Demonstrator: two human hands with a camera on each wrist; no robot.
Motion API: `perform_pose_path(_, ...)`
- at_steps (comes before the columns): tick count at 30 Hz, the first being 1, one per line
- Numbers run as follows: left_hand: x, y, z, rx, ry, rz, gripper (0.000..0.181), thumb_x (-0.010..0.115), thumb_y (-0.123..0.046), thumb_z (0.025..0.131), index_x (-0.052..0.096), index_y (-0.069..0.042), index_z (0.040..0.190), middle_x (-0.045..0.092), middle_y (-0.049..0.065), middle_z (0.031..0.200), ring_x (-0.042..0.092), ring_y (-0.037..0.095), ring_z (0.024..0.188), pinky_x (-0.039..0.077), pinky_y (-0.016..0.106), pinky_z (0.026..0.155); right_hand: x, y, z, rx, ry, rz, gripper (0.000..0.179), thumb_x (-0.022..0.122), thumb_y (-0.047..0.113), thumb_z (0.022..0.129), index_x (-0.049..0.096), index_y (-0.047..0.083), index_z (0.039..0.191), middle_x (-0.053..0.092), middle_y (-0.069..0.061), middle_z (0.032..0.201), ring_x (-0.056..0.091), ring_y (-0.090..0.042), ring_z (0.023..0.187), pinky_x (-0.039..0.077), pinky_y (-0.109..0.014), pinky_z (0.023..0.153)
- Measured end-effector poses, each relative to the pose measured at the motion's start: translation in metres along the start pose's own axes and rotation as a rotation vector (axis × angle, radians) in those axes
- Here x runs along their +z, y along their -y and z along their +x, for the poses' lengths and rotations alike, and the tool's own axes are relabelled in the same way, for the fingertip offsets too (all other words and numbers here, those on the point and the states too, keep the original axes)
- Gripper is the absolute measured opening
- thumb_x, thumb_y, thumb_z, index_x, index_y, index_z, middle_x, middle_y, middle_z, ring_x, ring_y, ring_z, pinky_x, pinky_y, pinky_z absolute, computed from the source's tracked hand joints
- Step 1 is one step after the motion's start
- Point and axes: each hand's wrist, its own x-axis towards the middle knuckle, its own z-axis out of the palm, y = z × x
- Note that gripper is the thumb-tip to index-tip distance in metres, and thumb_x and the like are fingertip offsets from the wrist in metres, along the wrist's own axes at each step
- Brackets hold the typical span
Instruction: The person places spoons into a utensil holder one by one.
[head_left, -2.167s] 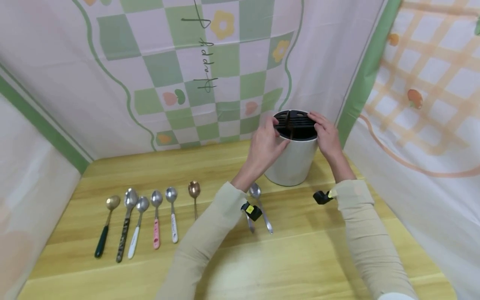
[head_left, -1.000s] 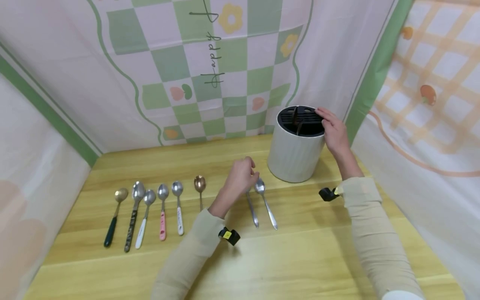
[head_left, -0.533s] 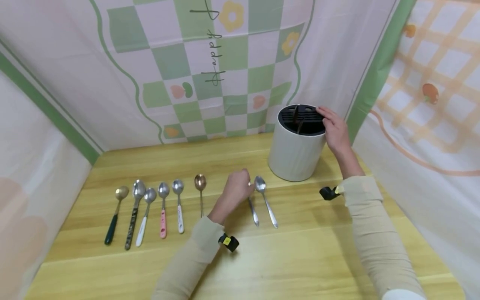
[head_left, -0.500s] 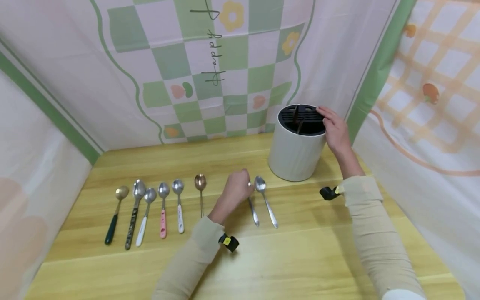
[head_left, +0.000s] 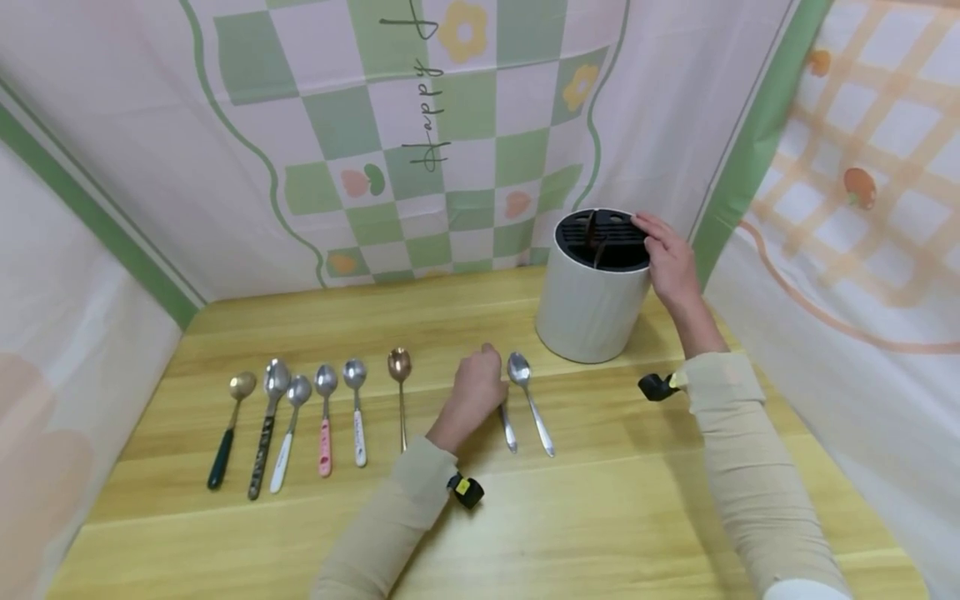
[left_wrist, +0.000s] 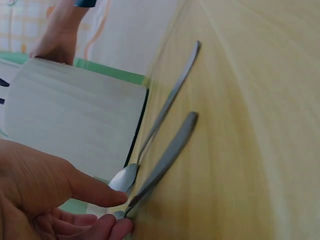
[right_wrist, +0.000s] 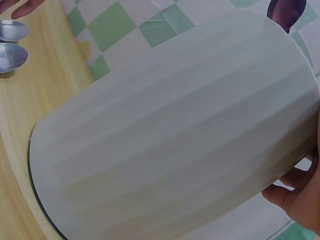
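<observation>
My left hand (head_left: 474, 387) is low over a silver spoon (left_wrist: 165, 162) on the table, thumb and fingertips on either side of its neck with a gap between them. In the right wrist view that spoon's bowl (right_wrist: 14, 30) lies flat. Beside it lies a second silver spoon (head_left: 528, 400). My right hand (head_left: 672, 267) rests at the right rim of a white ribbed utensil holder (head_left: 592, 308), its fingers laid along the edge; the thumb is hidden. A dark coppery spoon (right_wrist: 287, 12) sticks up from the holder's black slotted top (head_left: 573, 242).
To the left lie a copper spoon (head_left: 401, 375), a white-handled spoon (head_left: 358, 425), a pink-handled spoon (head_left: 325, 433), another white-handled spoon (head_left: 285, 450), a dark patterned-handled spoon (head_left: 262, 450) and a green-handled spoon (head_left: 223, 446). A printed cloth (head_left: 480, 225) hangs behind the wooden table (head_left: 600, 525).
The left hand has left the holder's rim and come down to the left one of the two silver spoons, lately shifting slightly nearer. The right hand has stayed at the holder.
</observation>
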Motion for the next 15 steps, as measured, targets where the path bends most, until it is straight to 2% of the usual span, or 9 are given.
perform_pose_path(4, 0.0029, -0.0009, 0.0029, -0.023, -0.006, 0.027, 0.037, 0.073, 0.003, 0.079, 0.053, 0.004, 0.111, 0.058, 0.009, 0.074, 0.057, 0.018, 0.059, 0.046, 0.017, 0.043, -0.0005, 0.0010, 0.0003, 0.004, -0.001, 0.002, 0.043, 0.035, 0.017, 0.105, 0.054, 0.008, 0.142, 0.044, -0.008, 0.156, 0.032, -0.024, 0.150, 0.020, -0.033, 0.126)
perform_pose_path(8, 0.0039, 0.0000, 0.0048, -0.036, -0.009, 0.031, 0.036, 0.071, 0.007, 0.078, 0.053, 0.004, 0.108, 0.057, 0.008, 0.073, 0.056, 0.019, 0.059, 0.045, 0.018, 0.043, -0.0009, 0.0012, -0.0004, 0.003, -0.006, 0.014, 0.043, 0.035, 0.017, 0.105, 0.055, 0.008, 0.142, 0.044, -0.008, 0.156, 0.032, -0.023, 0.150, 0.021, -0.031, 0.126)
perform_pose_path(12, 0.0043, 0.0021, 0.0038, -0.027, -0.021, 0.003, 0.032, 0.070, 0.009, 0.076, 0.054, 0.003, 0.103, 0.057, 0.006, 0.075, 0.057, 0.019, 0.061, 0.047, 0.017, 0.045, -0.0003, 0.0007, -0.0007, -0.009, -0.011, 0.013, 0.042, 0.036, 0.016, 0.104, 0.055, 0.007, 0.141, 0.045, -0.010, 0.155, 0.033, -0.024, 0.149, 0.021, -0.031, 0.125)
perform_pose_path(15, 0.0047, 0.0029, 0.0020, -0.010, -0.037, 0.023, 0.026, 0.072, 0.006, 0.077, 0.058, 0.002, 0.100, 0.059, 0.007, 0.081, 0.057, 0.019, 0.066, 0.048, 0.018, 0.050, 0.0001, -0.0002, 0.0003, -0.016, -0.010, 0.013, 0.042, 0.035, 0.016, 0.104, 0.056, 0.007, 0.141, 0.045, -0.011, 0.154, 0.033, -0.025, 0.149, 0.021, -0.031, 0.125)
